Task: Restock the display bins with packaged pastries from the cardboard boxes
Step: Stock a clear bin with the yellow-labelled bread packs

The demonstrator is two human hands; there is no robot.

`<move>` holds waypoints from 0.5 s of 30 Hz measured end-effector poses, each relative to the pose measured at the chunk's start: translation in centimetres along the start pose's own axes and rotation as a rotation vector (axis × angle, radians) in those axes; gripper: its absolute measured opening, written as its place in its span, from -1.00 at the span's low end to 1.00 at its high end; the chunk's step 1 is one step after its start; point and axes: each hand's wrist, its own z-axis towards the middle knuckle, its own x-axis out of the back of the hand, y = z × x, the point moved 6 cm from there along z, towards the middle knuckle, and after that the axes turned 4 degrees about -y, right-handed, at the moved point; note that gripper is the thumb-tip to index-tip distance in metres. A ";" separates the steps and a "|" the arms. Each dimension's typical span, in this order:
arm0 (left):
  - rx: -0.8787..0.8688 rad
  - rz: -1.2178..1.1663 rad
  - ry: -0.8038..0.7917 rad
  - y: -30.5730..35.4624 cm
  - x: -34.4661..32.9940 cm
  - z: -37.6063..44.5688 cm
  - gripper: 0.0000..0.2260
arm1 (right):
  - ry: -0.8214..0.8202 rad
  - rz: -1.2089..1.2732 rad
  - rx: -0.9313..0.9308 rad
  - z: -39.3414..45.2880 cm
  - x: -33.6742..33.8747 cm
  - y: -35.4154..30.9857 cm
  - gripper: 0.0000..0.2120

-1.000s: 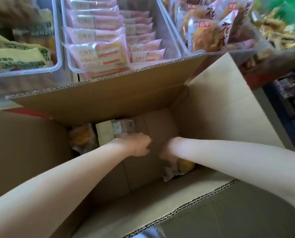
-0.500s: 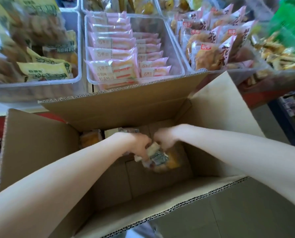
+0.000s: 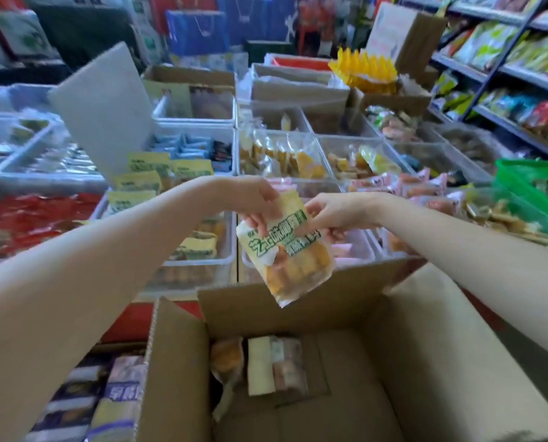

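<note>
A yellow pastry packet (image 3: 290, 260) with green lettering hangs in the air above the open cardboard box (image 3: 451, 355). My left hand (image 3: 253, 202) grips its top left corner, and my right hand (image 3: 330, 215) pinches its upper right edge. Two more packets (image 3: 266, 365) lie at the box's bottom near the far wall. Clear display bins (image 3: 231, 250) stand just beyond the box: one holds yellow packets (image 3: 199, 240), the one behind my hands holds pink packets (image 3: 346, 250).
Rows of clear bins with assorted snacks fill the table behind. A green basket (image 3: 527, 186) sits at the right, store shelves (image 3: 505, 74) beyond it. A white board (image 3: 103, 110) leans at the back left. Stacked packets (image 3: 113, 400) lie left of the box.
Both hands have risen out of the box with the yellow packet, from deep inside to above the far flap. My view has tilted up, showing the whole bin table.
</note>
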 end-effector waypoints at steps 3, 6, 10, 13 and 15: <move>-0.051 -0.049 0.266 -2.4 5.9 -1.4 -0.89 | 0.240 -0.046 0.075 2.1 2.0 -4.9 -0.80; -0.114 -0.287 0.574 -5.2 10.9 -2.7 -0.85 | 0.417 0.056 0.075 5.1 4.1 -7.7 -0.84; -0.003 -0.295 0.804 -13.9 14.8 -3.9 -0.77 | 0.507 0.314 0.022 12.6 4.4 -8.8 -0.74; 0.164 -0.104 0.712 -20.0 14.1 -4.1 -0.78 | 0.557 0.479 -0.056 17.2 2.9 -8.9 -0.80; 0.220 -0.020 0.593 -22.8 13.1 -3.9 -0.74 | 0.579 0.528 -0.096 19.5 2.1 -9.2 -0.84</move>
